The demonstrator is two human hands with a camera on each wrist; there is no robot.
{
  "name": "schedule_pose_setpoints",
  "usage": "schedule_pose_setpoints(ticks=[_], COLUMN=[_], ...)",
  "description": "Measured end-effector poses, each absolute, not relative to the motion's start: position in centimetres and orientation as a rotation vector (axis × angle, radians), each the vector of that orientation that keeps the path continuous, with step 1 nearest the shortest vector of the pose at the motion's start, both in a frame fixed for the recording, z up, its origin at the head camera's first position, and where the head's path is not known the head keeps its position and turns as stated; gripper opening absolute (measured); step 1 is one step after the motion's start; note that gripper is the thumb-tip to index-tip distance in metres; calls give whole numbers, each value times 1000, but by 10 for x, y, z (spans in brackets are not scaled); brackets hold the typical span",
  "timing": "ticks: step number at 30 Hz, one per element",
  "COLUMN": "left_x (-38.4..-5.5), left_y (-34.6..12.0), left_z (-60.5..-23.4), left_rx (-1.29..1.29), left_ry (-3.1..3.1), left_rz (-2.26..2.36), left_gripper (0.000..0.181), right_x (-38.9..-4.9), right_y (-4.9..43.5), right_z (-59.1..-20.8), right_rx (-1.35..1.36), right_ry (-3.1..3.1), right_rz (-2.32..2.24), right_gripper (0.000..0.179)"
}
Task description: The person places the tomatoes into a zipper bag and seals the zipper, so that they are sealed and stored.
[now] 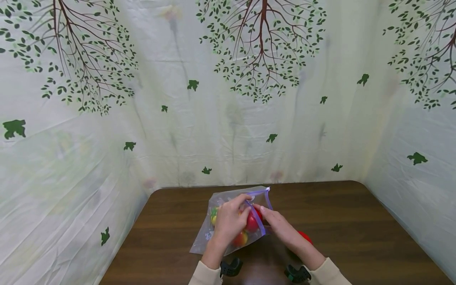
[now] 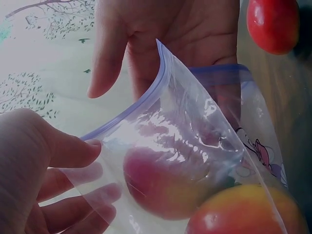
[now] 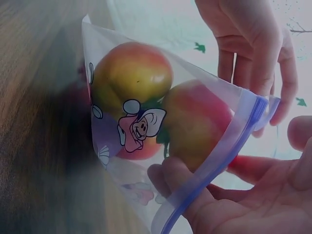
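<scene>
A clear zip bag (image 1: 203,239) with a purple zip edge and printed cartoon figures lies tilted on the table, its mouth toward the right. My left hand (image 1: 230,219) pinches one side of the mouth, thumb on one face of the film and fingers behind it (image 2: 58,180). Through the opening reach the fingers of my right hand (image 1: 279,227), fairly straight, beside a red-and-yellow fruit (image 3: 200,122). Another red-yellow fruit (image 3: 134,73) sits deeper in the bag. A yellow-green thing (image 1: 213,215) shows at the bag's left side.
Outside the bag, a smooth red fruit (image 2: 273,24) lies on the brown wooden table (image 1: 338,221), partly hidden by my right forearm in the head view. Behind the table hangs a pale curtain (image 1: 231,150) printed with trees and leaves.
</scene>
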State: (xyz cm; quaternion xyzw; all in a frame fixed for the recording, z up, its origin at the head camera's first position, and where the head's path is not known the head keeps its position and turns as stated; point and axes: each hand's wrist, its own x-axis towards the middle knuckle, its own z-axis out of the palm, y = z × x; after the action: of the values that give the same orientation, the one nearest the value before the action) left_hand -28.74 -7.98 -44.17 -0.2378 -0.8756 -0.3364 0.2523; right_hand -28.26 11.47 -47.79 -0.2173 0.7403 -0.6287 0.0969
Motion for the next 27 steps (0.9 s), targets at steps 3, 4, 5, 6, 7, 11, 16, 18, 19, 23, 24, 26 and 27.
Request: schedule_pose_setpoints(ticks=[3,4,5,6,7,11,16,18,19,23,24,26,27], left_x=[-287,-287,-287,-287,-287,-286,-284,-284,-283,-283,-284,-284,-284], left_y=[-80,-80,-80,-80,-80,-81,-81,-81,-81,-81,-81,-82,-82], left_z=[-441,-441,-441,-441,-441,-440,-438,-438,-438,-438,-438,-437,-437], left_rx=[-640,-639,-638,-637,-637,-634,-627,-623,-623,-622,-621,-618,-614], left_ry=[-2378,-2379,-2379,-2383,-2385,-2392,-2399,-2403,-2401,-2387,-2379,-2369,-2363], left_rz=[-907,-903,-901,-896,-893,-884,-889,-895,-899,-892,-884,-872,-864], left_gripper=[22,22,22,22,22,22,22,23,23,22,21,20,20], right_x=[-283,-283,-282,-282,-282,-282,-282,-283,-283,-284,-284,-285,-285], right_y=[114,114,114,114,113,112,112,112,112,112,112,112,113], right_z=[-478,-477,-477,-477,-476,-475,-476,-477,-477,-477,-477,-477,-477], right_rx=[-637,-639,-644,-647,-654,-666,-623,-604,-598,-587,-590,-603,-611], right_ry=[2178,2169,2157,2146,2136,2081,2017,2009,2005,2001,1998,1996,1993], right_rz=[-1874,-1879,-1886,-1889,-1891,-1907,-1964,-1982,-1989,-2005,-2008,-2014,-2018], right_gripper=[58,58,58,58,59,60,61,61,61,62,63,62,62])
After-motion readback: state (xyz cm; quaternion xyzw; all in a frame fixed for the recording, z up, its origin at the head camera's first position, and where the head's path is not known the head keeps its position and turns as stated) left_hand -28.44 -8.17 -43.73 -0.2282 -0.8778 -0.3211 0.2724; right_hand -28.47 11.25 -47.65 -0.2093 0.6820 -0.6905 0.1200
